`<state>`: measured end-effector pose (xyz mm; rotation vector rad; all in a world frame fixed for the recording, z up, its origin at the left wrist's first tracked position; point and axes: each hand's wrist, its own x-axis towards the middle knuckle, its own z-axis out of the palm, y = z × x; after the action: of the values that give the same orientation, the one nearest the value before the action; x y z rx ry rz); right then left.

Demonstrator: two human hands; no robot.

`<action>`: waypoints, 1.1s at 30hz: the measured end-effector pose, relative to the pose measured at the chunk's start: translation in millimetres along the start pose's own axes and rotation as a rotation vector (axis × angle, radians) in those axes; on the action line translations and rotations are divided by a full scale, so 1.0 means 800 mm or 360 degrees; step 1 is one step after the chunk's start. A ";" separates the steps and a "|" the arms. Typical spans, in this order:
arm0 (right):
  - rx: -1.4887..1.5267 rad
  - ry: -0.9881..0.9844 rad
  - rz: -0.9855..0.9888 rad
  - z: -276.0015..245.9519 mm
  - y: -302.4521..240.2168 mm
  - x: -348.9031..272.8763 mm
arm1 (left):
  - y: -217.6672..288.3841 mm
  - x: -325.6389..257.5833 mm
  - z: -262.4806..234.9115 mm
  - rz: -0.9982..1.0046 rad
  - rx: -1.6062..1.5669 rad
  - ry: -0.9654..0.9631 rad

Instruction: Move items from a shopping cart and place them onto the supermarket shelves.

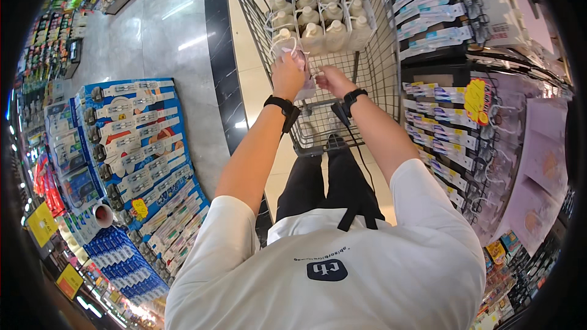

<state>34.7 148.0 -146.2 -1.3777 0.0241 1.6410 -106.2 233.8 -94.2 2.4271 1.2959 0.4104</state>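
A shopper's left hand (288,77) grasps a clear, pink-tinted pack (307,87) inside a wire shopping cart (384,64), fingers bent over its upper part, while the right hand (334,80), fingers curled, is poised just to the right of the pack; whether it touches the pack or grips anything cannot be told from this angle. The pack lies between the two hands, its lower end showing below the left hand's fingers. Just beyond the left hand, a thin white loop (288,44) stands out in front of a pale-capped bottle (284,35), and farther ahead of both hands, rows of similar bottles (312,35) stand grouped in clear carriers at the cart's far end. A black wristband (284,110) circles the left wrist, and another dark band (353,99) sits on the right. Well out to the left of the left hand, slim carded packs (131,109) hang on a blue display; to the right of the right hand, beyond the cart's wire side, more hanging packs (435,116) line a rack near a yellow tag (476,102). Nearer the body than both hands are a white T-shirt (379,256) and dark trousers (306,183).
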 end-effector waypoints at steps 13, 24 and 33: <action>0.0255 -0.0219 -0.0190 0.073 -0.081 -0.058 | 0.036 -0.009 -0.050 -0.0436 -0.0841 -0.0352; -0.0160 -0.0226 -0.0127 0.156 -0.109 -0.117 | 0.042 -0.058 -0.128 0.0168 -0.1008 0.0034; -0.1121 0.0126 -0.0849 0.152 -0.141 -0.258 | -0.016 -0.130 -0.189 -0.0154 -0.1085 -0.0078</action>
<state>-2.3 145.8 115.7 -1.7627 -0.8737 1.1701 -234.0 179.4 26.4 1.7857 1.0257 0.6378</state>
